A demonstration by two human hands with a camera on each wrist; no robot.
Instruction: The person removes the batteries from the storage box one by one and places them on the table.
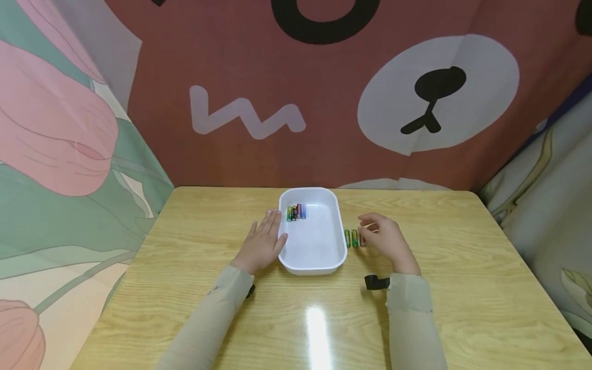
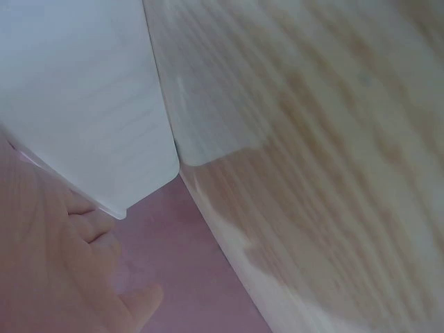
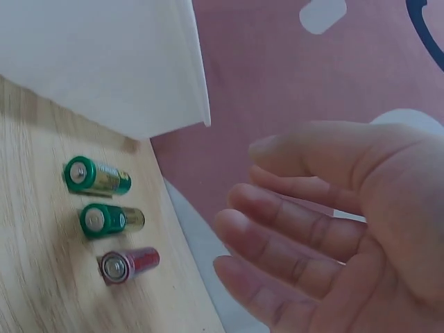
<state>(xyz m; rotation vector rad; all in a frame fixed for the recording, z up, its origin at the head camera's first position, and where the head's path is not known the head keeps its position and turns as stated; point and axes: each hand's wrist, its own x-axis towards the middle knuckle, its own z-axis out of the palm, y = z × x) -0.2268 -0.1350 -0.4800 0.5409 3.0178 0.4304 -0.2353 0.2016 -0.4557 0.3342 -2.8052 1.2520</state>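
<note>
A white tray (image 1: 314, 246) stands on the table, with several batteries (image 1: 296, 212) lined up side by side at its far left. My left hand (image 1: 261, 241) lies against the tray's left side, fingers extended along the rim. To the right of the tray, two green batteries (image 3: 97, 175) and one red battery (image 3: 130, 264) lie in a row on the wood. Just right of that row hovers my right hand (image 1: 383, 237), its fingers loosely bent. The right wrist view shows nothing between its thumb and fingers, which stay apart from the batteries.
The light wooden table (image 1: 208, 216) carries the tray and the loose batteries. Behind it hangs a reddish-brown cloth (image 1: 231, 159) with a cartoon face, and floral fabric (image 1: 69, 231) hangs at the left.
</note>
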